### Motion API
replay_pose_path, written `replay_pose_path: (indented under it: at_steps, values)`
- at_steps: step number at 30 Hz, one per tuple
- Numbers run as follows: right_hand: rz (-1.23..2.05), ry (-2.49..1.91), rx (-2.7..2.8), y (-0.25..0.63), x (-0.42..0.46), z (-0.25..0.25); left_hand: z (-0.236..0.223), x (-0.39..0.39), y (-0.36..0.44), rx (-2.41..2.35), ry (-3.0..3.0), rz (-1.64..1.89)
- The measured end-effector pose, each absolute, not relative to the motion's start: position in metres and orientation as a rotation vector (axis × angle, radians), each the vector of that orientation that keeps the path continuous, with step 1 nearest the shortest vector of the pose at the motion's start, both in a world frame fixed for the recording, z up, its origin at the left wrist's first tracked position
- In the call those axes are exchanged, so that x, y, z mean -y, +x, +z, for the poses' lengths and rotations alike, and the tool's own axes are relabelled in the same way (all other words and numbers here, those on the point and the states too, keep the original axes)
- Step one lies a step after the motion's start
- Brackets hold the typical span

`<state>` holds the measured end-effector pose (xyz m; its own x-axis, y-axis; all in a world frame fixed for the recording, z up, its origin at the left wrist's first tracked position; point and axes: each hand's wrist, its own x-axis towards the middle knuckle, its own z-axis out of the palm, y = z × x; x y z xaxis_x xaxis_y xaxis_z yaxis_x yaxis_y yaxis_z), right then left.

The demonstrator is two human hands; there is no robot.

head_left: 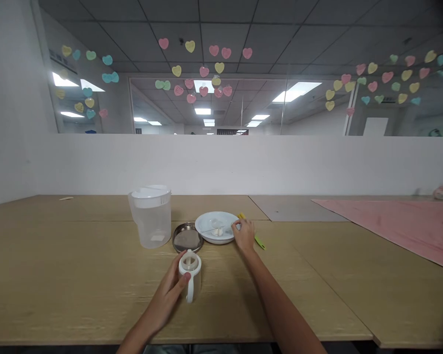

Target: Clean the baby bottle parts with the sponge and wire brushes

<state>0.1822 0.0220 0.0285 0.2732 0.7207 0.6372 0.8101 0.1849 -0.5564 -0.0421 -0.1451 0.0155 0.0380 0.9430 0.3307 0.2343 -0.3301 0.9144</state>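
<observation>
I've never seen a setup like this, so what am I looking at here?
There's no robot: a person works bare-handed, and the one picture comes from a camera worn on their head, looking forward and down. Their left hand holds a small white-handled jug. Their right hand is at the edge of a white bowl; whether it grips anything is unclear. Also on the table are a clear pitcher, a round metal dish and a pink cloth.

We look from one camera only, worn on the head — facing forward and slightly down across the worktop (96, 285), at about arm's reach from the hands, with the white wall (206, 162) and glass beyond filling the upper part; no second view shares the scene.
</observation>
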Motion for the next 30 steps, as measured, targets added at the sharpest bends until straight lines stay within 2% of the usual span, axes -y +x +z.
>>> replay_pose_path:
  at_steps: [6, 14, 18, 26, 30]
  values:
    - [0.029, -1.507, 1.425, 0.186, -0.032, 0.021, 0.009, 0.129, -0.046, -1.167, 1.661, 1.315]
    - [0.037, -1.453, 1.400, 0.188, -0.043, 0.011, 0.008, 0.122, -0.060, -0.956, 1.602, 1.189]
    - [0.003, -1.458, 1.389, 0.188, -0.045, 0.009, 0.003, 0.114, -0.062, -0.957, 1.545, 1.284]
    - [-0.065, -1.514, 1.474, 0.188, -0.039, 0.013, 0.059, 0.077, -0.040, -1.269, 1.511, 1.639]
    - [-0.079, -1.545, 1.494, 0.188, -0.037, 0.014, 0.058, 0.055, -0.028, -1.456, 1.535, 1.847]
